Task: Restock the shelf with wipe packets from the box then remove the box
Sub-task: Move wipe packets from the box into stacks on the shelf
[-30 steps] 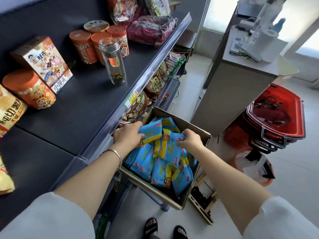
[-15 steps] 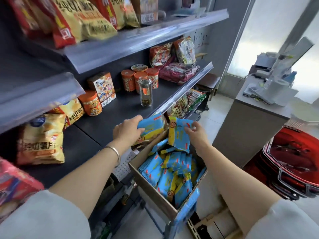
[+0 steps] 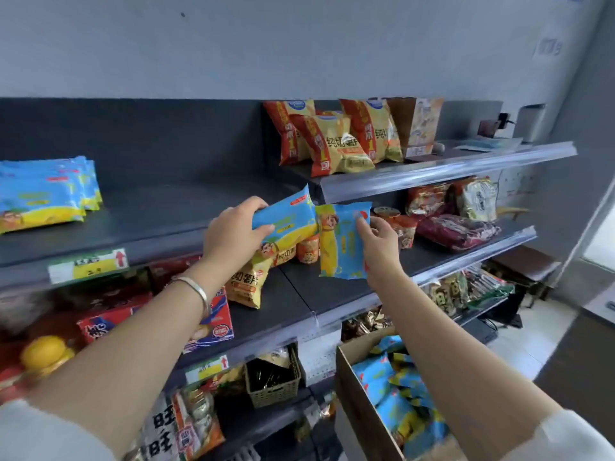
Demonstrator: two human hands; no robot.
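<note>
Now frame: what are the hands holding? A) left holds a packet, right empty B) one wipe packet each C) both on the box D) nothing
B: the left hand grips a wipe packet and the right hand pinches a second wipe packet, both up at shelf height, above the box.

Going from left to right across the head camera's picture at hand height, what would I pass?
First the stack of blue wipe packets on the shelf → left hand → the wipe packet it grips → second wipe packet → right hand pinching it → dark red bag.
</note>
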